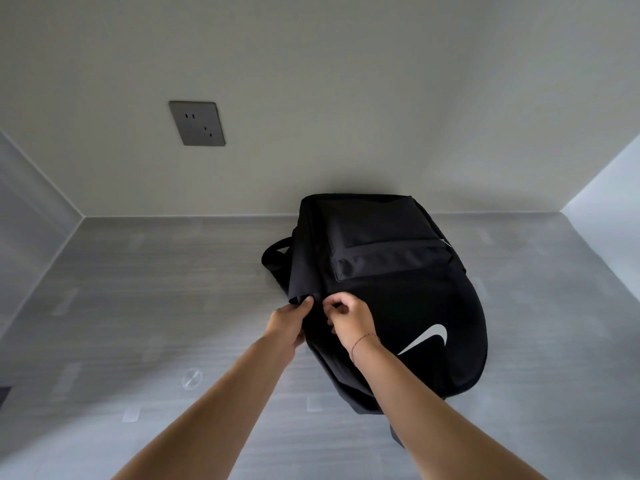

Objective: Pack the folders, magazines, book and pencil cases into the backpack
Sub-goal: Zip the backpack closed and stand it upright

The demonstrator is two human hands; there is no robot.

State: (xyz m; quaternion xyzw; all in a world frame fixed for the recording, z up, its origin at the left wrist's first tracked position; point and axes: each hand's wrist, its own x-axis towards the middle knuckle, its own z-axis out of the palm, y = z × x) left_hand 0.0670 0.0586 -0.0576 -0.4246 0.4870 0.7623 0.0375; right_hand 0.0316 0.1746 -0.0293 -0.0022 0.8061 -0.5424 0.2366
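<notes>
A black backpack (398,271) with a white swoosh logo lies flat on the grey table (138,289), front side up, its top toward me. My left hand (289,323) grips the fabric at the backpack's left edge. My right hand (349,318) pinches something small at that same edge, likely a zipper pull, which my fingers hide. No folders, magazines, book or pencil cases are in view.
A dark wall socket (197,123) sits on the back wall at upper left. A small round clear disc (191,378) lies on the table to the left of my arms. Walls close in the table at the back, left and right.
</notes>
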